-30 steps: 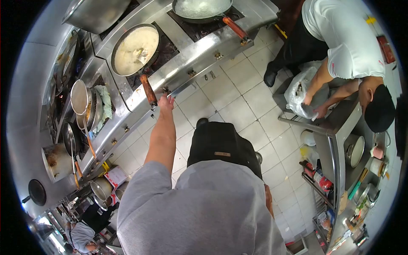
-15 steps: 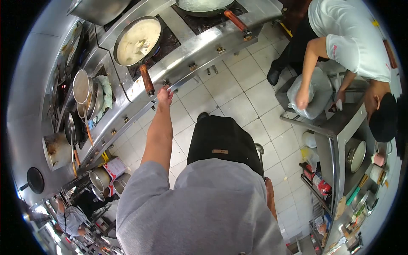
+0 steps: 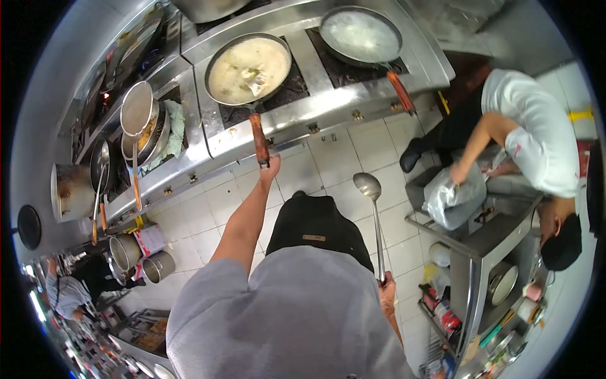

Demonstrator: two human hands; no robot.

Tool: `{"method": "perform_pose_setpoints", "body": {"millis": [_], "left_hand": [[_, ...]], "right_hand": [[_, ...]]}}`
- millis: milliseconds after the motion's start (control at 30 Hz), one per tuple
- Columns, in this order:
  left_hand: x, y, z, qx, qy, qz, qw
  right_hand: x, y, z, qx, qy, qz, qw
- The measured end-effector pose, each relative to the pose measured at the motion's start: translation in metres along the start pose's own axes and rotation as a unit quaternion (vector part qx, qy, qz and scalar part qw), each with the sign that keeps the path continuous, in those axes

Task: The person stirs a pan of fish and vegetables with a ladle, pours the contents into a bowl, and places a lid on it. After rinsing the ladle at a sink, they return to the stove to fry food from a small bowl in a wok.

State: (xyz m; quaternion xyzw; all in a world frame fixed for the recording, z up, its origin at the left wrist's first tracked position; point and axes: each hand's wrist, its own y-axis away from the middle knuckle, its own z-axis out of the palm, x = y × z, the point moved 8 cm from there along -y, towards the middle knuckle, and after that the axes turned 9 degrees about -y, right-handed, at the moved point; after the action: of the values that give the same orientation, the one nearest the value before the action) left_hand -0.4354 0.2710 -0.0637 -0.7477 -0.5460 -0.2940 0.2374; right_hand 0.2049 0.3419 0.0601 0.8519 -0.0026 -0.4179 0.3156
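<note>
My left hand [image 3: 269, 169] reaches forward, its fingertips at the end of the wooden handle [image 3: 257, 136] of a wide pan [image 3: 246, 69] of pale broth on the steel stove [image 3: 303, 110]. Whether it grips the handle I cannot tell. My right hand [image 3: 386, 292] is low at my side, closed around the long stem of a metal ladle [image 3: 375, 221]. The ladle's bowl points up over the tiled floor. My grey top and black apron hide the lower part of both arms.
A second pan [image 3: 360, 35] with a wooden handle sits on the right burner. Strainers and pots [image 3: 139, 120] crowd the stove's left end, with buckets [image 3: 136, 252] below. On the right a co-worker [image 3: 536, 132] bends over a plastic bag [image 3: 451, 199] on a steel table [image 3: 499, 234].
My left hand moved from the stove's front rail to the pan handle's end. My right hand has come into view holding the ladle upright. The view shifted right.
</note>
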Motion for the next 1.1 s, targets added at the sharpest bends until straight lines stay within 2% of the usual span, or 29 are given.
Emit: {"method": "perform_pose_setpoints", "body": {"millis": [33,67,167,200,233,300,367,433,467,567,600,667,700,833,1000,1100], "left_hand": [[-0.005,0.002,0.003,-0.056,0.085,-0.027,0.994],[0.005,0.002,-0.008,0.013,0.005,0.101,0.995],[-0.011,-0.003,-0.012,-0.018,0.056,0.138,0.989],[-0.003,-0.002,-0.011,-0.183,0.208,-0.003,0.961],[0.010,0.000,-0.021,-0.219,0.288,-0.088,0.928],[0.045,0.017,-0.040,-0.284,0.438,-0.244,0.817],[0.159,0.033,-0.123,-0.311,0.561,-0.313,0.701],[0.231,0.033,-0.176,-0.307,0.579,-0.307,0.690],[0.247,0.034,-0.186,-0.301,0.590,-0.304,0.684],[0.204,0.022,-0.131,-0.368,0.519,-0.309,0.707],[0.213,0.021,-0.137,-0.325,0.487,-0.332,0.740],[0.218,0.016,-0.136,-0.278,0.458,-0.304,0.788],[0.213,0.016,-0.136,-0.256,0.440,-0.293,0.809],[0.198,0.033,-0.139,-0.230,0.445,-0.237,0.832],[0.176,0.090,-0.162,-0.206,0.484,-0.250,0.813],[0.168,0.137,-0.200,-0.194,0.491,-0.222,0.820]], "right_hand": [[-0.011,-0.005,0.007,0.012,-0.032,0.005,0.999],[-0.029,-0.012,0.011,0.006,-0.019,-0.031,0.999],[-0.095,-0.035,0.031,0.006,-0.031,-0.040,0.999],[-0.107,-0.047,0.036,0.008,-0.009,-0.047,0.999],[-0.112,-0.063,0.042,0.001,-0.040,-0.067,0.997],[-0.154,-0.083,0.051,-0.008,-0.051,-0.139,0.989],[-0.194,-0.095,0.059,-0.030,-0.041,-0.165,0.985],[-0.230,-0.108,0.069,-0.065,-0.042,-0.195,0.978],[-0.236,-0.120,0.076,-0.078,-0.070,-0.216,0.971],[-0.278,-0.141,0.092,-0.128,-0.058,-0.269,0.953],[-0.281,-0.151,0.098,-0.148,-0.069,-0.246,0.955],[-0.286,-0.170,0.107,-0.186,-0.088,-0.201,0.958],[-0.291,-0.174,0.108,-0.190,-0.074,-0.215,0.955],[-0.317,-0.188,0.107,-0.217,-0.059,-0.246,0.943],[-0.318,-0.184,0.102,-0.226,-0.033,-0.293,0.928],[-0.309,-0.173,0.117,-0.251,-0.002,-0.262,0.932]]}}
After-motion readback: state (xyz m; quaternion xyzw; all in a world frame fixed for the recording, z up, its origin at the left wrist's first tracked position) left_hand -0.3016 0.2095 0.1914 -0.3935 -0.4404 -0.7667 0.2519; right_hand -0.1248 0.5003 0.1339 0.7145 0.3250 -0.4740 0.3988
